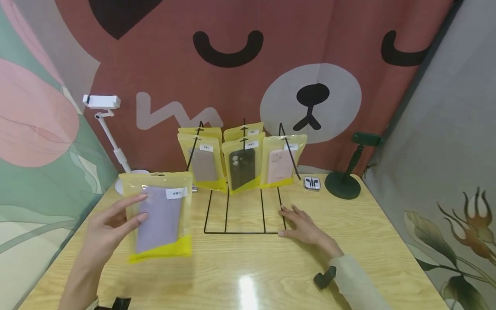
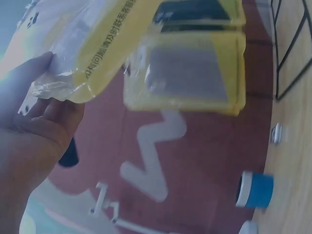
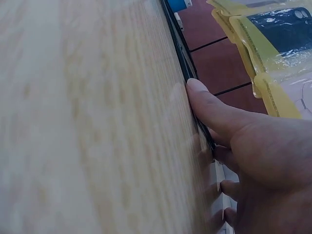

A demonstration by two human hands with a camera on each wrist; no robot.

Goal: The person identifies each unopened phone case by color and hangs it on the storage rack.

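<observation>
On a wooden bench (image 1: 248, 275), a black wire display rack (image 1: 244, 206) carries packaged phone cases (image 1: 242, 165). The left hand (image 1: 110, 226) pinches a yellow-bagged lilac phone case (image 1: 160, 215) upright beside it; the right hand (image 1: 304, 226), fingers spread flat, presses the rack's base near boxed earphones (image 1: 311, 183).

Light wooden table (image 1: 248, 275) with wire rack (image 1: 244, 215), earbud case (image 1: 311, 183), green stand (image 1: 342, 185).
</observation>
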